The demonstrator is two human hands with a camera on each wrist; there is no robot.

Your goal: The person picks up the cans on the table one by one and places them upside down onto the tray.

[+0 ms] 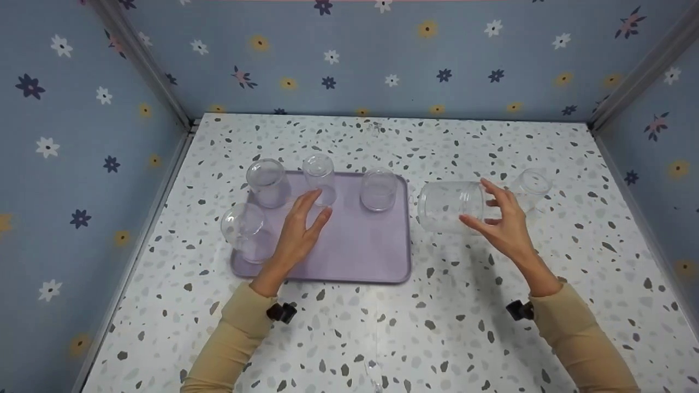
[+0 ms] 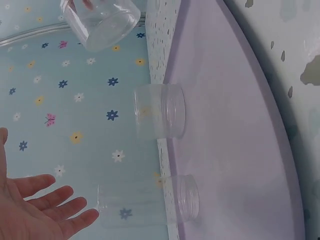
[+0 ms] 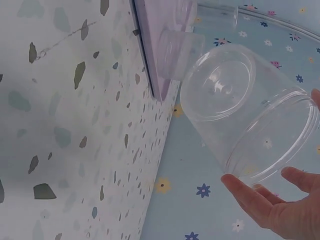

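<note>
A large clear jar [image 1: 445, 206] is held on its side above the table, right of the lilac tray [image 1: 355, 262]. My right hand [image 1: 505, 221] grips it round the threaded neck, thumb and fingers spread, and its base points left. My left hand [image 1: 299, 232] hovers over the tray with its fingers loosely extended, holding nothing. Nearest to it is a tall narrow jar [image 1: 319, 177], which appears apart from the fingers in the left wrist view. A short jar [image 2: 160, 112] stands mouth down at the tray's back right.
Two more clear jars, one at the back left [image 1: 267, 183] and one at the left edge [image 1: 246, 232], stand on the tray. Behind my right hand is another clear jar [image 1: 531, 185] on the speckled table [image 1: 437, 338]. Flowered panels [image 1: 382, 60] enclose the back and sides.
</note>
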